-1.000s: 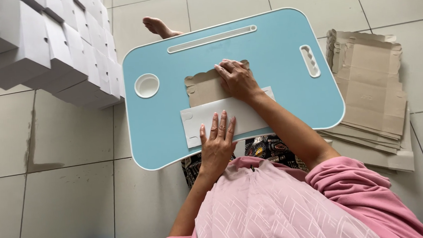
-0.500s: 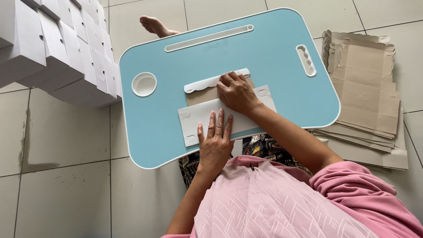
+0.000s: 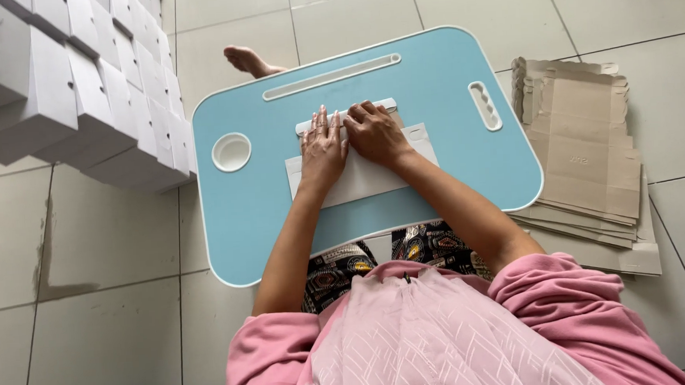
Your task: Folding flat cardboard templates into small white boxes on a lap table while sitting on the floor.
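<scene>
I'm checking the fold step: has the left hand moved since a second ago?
Yes. The left hand slid up the blue tray table, from the white cardboard sheet's near edge to its far fold, beside the right hand, closer to the long slot.

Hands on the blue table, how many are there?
2. The left hand and the right hand lie side by side, both pressing the white cardboard piece on the blue table.

Under both hands lies a flat white cardboard sheet (image 3: pixel 361 180), smooth and matt. It rests on a smooth blue plastic lap table (image 3: pixel 450 155). Right of the right hand (image 3: pixel 376 132), a pile of rough brown cardboard (image 3: pixel 583 156) sits on shiny floor tiles (image 3: pixel 88 253).
</scene>
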